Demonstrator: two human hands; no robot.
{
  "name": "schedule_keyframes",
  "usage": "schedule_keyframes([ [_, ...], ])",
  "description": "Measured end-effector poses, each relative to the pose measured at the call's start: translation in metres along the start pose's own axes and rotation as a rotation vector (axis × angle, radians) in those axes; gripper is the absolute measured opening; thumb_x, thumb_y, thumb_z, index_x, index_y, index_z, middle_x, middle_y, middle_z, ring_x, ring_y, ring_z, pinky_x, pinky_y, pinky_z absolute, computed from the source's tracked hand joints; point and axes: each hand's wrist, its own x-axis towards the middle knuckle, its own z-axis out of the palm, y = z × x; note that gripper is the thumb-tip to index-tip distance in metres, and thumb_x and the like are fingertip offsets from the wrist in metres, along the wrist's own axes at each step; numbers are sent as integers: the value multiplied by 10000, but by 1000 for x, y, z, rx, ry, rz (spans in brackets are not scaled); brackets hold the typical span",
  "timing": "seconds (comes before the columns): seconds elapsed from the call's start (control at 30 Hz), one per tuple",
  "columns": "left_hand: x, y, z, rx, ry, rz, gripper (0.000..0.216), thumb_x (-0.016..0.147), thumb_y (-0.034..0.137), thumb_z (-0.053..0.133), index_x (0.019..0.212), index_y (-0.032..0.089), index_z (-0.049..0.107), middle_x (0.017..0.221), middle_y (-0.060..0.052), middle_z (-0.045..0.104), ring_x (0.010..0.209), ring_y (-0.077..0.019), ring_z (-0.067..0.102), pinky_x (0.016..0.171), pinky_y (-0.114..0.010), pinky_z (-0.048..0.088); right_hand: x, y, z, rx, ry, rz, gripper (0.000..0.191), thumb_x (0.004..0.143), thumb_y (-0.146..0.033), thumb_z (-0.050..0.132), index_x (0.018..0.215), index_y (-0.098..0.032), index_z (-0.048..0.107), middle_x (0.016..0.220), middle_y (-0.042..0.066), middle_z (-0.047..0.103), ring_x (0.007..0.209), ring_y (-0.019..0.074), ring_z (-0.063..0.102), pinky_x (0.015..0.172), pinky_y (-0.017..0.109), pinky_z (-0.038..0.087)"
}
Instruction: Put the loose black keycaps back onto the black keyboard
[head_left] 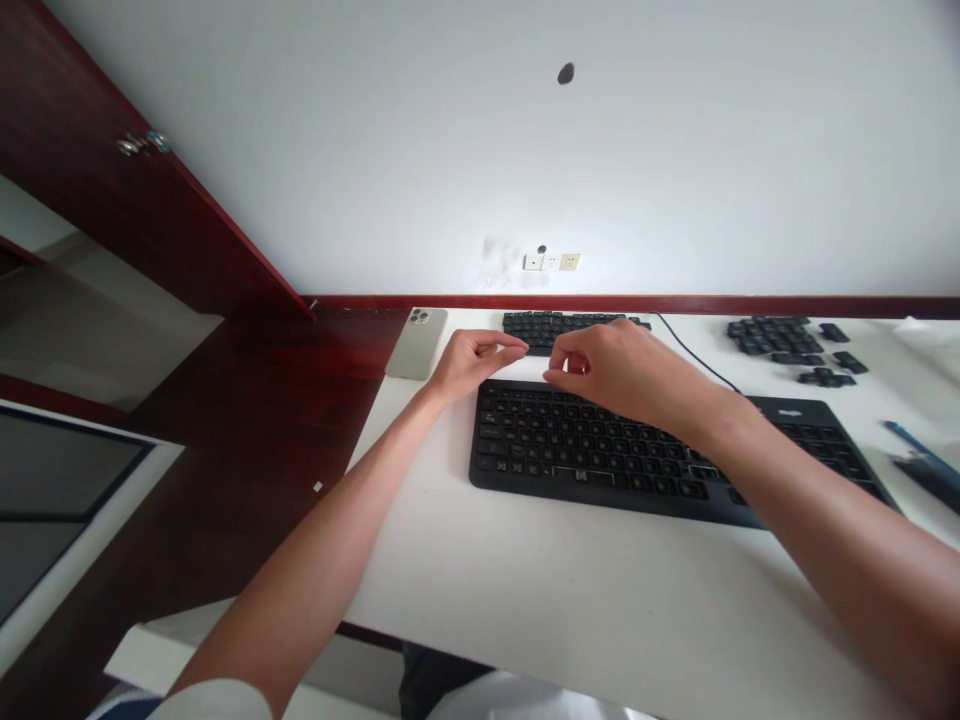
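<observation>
A black keyboard [592, 484] lies on the white table, many of its key places looking bare of caps. Behind it are rows of loose black keycaps [540, 326]. My left hand [472, 362] is at the left end of those rows, with thumb and fingers pinched together. Over the keyboard's back edge, my right hand [619, 370] has its thumb and forefinger curled toward each other, close to the left fingertips. Whatever is between the fingers of either hand is too small or hidden to make out. My right forearm covers part of the keyboard.
A phone [417, 345] lies at the table's back left corner. More loose keycaps [776, 340] form a pile at the back right. A blue pen-like item [921, 447] lies at the right edge. A cable [694, 353] runs behind the keyboard. The wall [420, 180] borders the table's back.
</observation>
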Motion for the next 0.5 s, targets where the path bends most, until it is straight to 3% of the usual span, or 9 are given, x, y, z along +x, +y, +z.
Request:
schedule_keyframes([
  [0.2,-3,9,4,-42,-125,6,332,772,490,881,973,226,865,536,74,259,537,-78,176,547,-303,117,2,-2,-2,18,25,75,146,905,-324,667,842,-239,768,813,20,744,701,191,621,601,325,360],
  [0.5,-5,14,12,-39,-117,-10,305,780,514,863,925,246,863,540,66,253,540,-87,169,547,-310,107,2,-6,0,11,13,80,183,908,-321,653,871,-221,802,819,68,748,722,214,646,606,327,389],
])
